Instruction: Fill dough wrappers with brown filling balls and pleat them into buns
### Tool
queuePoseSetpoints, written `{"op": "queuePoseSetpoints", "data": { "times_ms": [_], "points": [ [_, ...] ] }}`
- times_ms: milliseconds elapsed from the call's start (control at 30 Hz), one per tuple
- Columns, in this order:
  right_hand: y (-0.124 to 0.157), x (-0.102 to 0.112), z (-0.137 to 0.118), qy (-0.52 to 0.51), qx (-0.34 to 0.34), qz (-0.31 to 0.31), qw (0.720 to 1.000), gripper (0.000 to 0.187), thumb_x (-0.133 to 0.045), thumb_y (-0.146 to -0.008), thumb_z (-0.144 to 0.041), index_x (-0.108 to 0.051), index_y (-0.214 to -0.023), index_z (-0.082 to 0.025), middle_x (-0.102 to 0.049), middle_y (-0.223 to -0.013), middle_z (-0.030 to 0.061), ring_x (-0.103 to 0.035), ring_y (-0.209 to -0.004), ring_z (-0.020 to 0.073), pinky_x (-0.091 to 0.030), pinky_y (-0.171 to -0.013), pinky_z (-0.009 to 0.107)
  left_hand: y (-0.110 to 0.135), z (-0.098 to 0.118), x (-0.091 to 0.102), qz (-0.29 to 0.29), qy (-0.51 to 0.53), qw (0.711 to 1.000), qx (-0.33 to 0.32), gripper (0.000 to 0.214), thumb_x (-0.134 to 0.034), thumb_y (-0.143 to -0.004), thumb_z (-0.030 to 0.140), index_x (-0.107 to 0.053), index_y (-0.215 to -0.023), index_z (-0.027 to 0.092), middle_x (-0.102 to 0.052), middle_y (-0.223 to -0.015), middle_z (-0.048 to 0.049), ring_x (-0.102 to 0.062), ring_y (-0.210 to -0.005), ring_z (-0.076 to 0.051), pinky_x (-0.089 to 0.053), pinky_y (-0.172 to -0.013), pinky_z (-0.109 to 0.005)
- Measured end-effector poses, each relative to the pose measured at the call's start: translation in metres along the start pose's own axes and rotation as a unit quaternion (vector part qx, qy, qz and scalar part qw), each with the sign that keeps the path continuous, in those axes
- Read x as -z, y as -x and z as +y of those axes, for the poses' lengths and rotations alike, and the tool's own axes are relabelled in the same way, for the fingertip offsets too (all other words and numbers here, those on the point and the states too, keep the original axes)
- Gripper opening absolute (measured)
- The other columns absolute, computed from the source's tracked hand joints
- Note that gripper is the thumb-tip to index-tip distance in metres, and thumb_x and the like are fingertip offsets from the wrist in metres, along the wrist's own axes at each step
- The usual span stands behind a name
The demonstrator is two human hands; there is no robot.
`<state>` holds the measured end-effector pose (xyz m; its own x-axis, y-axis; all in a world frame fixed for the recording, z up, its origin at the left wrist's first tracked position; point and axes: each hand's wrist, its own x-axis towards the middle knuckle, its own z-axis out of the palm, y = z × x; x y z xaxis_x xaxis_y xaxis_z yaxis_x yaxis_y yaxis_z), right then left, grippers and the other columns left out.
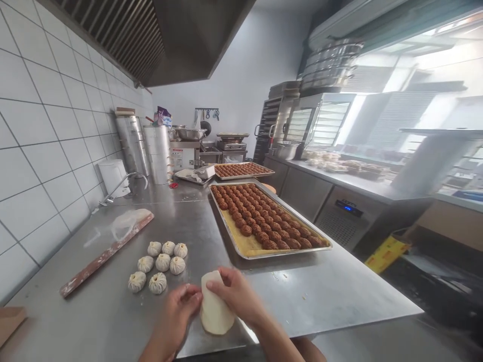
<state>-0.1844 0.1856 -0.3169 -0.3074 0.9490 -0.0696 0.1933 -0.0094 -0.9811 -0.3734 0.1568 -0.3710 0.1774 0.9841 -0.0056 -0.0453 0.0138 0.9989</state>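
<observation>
A flat, pale oval piece of dough (218,318) hangs between my two hands just over the near edge of the steel table. My right hand (239,295) grips its upper right part, with the thumb pressed on its face. At its left edge, the fingers of my left hand (176,310) are closed in a pinch. Left of the dough sit several pleated white buns (162,262) in loose rows. Beyond my right hand lies a metal tray (251,257) lined with yellowish paper and filled with rows of reddish-brown meat balls (269,226).
A floury brown wooden bar (101,261) with clear plastic on its far end lies along the left side of the steel table (339,301). Farther back are a second filled tray (245,177), a curved tap (128,183) and tall metal cylinders (157,153).
</observation>
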Motion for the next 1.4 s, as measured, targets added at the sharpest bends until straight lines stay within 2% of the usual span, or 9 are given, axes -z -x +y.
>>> {"op": "queuePoseSetpoints", "data": {
  "times_ms": [100,233,333,567,667,867,1067,1267,1400],
  "points": [
    [0.018,-0.009,0.001,-0.167,-0.028,0.015,0.985,0.044,-0.085,-0.074,-0.053,-0.065,-0.085,-0.015,-0.065,-0.074,-0.001,-0.055,-0.066,0.0127,-0.041,-0.063,0.024,0.006,0.013,-0.004,-0.003,0.094,0.995,0.028,0.036,-0.064,-0.093,0.054,-0.065,-0.098,0.018,-0.072,-0.099,-0.0063,-0.071,-0.095,-0.022,-0.057,-0.092,-0.04],
    [0.032,-0.013,-0.002,-0.227,-0.041,0.002,0.973,0.045,-0.083,-0.077,-0.056,-0.071,-0.088,-0.014,-0.068,-0.075,0.0012,-0.054,-0.065,0.0117,-0.039,-0.063,0.024,0.012,0.013,-0.012,-0.073,0.142,0.987,0.036,0.045,-0.068,-0.092,0.053,-0.065,-0.119,0.018,-0.07,-0.114,-0.0115,-0.067,-0.106,-0.024,-0.054,-0.098,-0.042],
    [0.038,-0.011,-0.004,-0.234,-0.047,0.021,0.971,0.046,-0.082,-0.077,-0.058,-0.071,-0.085,-0.015,-0.066,-0.072,0.001,-0.053,-0.062,0.0114,-0.037,-0.06,0.024,0.017,0.013,-0.018,-0.102,0.176,0.978,0.036,0.037,-0.072,-0.09,0.049,-0.068,-0.105,0.016,-0.07,-0.096,-0.0084,-0.066,-0.093,-0.021,-0.055,-0.085,-0.035],
    [0.04,-0.009,0.016,-0.139,-0.023,0.13,0.981,0.05,-0.077,-0.079,-0.064,-0.068,-0.078,-0.015,-0.06,-0.067,0.0002,-0.047,-0.063,0.0116,-0.031,-0.057,0.024,0.019,0.021,-0.021,0.057,0.098,0.993,0.038,0.041,-0.07,-0.089,0.057,-0.068,-0.092,0.016,-0.065,-0.082,-0.0019,-0.057,-0.076,-0.016,-0.048,-0.066,-0.024],
    [0.038,-0.013,0.025,-0.177,-0.018,0.144,0.973,0.051,-0.074,-0.079,-0.068,-0.066,-0.081,-0.017,-0.058,-0.067,-0.0014,-0.045,-0.062,0.0112,-0.031,-0.056,0.024,0.018,0.023,-0.019,0.062,0.099,0.992,0.051,0.044,-0.067,-0.09,0.059,-0.071,-0.104,0.017,-0.071,-0.093,-0.0053,-0.062,-0.085,-0.02,-0.051,-0.073,-0.028],
    [0.042,-0.021,0.026,-0.18,-0.047,0.056,0.981,0.051,-0.075,-0.08,-0.065,-0.071,-0.08,-0.014,-0.062,-0.068,0.0021,-0.048,-0.061,0.0123,-0.031,-0.054,0.024,0.022,0.027,-0.02,0.093,-0.092,0.991,-0.001,0.049,-0.062,-0.091,0.062,-0.072,-0.112,0.019,-0.074,-0.104,-0.0085,-0.064,-0.092,-0.024,-0.051,-0.082,-0.031],
    [0.05,-0.029,0.019,-0.133,0.014,0.139,0.981,0.045,-0.063,-0.092,-0.061,-0.072,-0.092,-0.017,-0.066,-0.076,0.0031,-0.054,-0.068,0.0158,-0.041,-0.061,0.026,0.026,0.005,-0.03,0.099,-0.002,0.994,0.042,0.05,-0.063,-0.089,0.066,-0.067,-0.084,0.016,-0.065,-0.074,-0.0028,-0.057,-0.069,-0.017,-0.046,-0.062,-0.025],
    [0.052,-0.037,0.021,-0.02,-0.001,0.19,0.982,0.05,-0.051,-0.096,-0.063,-0.066,-0.079,-0.018,-0.065,-0.073,0.0039,-0.054,-0.069,0.0184,-0.04,-0.061,0.028,0.027,0.001,-0.031,0.169,-0.145,0.975,-0.001,0.053,-0.052,-0.093,0.069,-0.07,-0.089,0.019,-0.072,-0.089,-0.0075,-0.064,-0.086,-0.024,-0.049,-0.077,-0.03],
    [0.049,-0.038,0.028,-0.008,-0.006,0.232,0.973,0.053,-0.046,-0.097,-0.065,-0.063,-0.077,-0.02,-0.061,-0.069,0.0022,-0.052,-0.068,0.0185,-0.038,-0.06,0.028,0.023,0.003,-0.032,0.237,-0.144,0.961,0.016,0.056,-0.053,-0.091,0.072,-0.072,-0.094,0.019,-0.074,-0.089,-0.0075,-0.065,-0.082,-0.024,-0.049,-0.073,-0.03]
  ]
}}
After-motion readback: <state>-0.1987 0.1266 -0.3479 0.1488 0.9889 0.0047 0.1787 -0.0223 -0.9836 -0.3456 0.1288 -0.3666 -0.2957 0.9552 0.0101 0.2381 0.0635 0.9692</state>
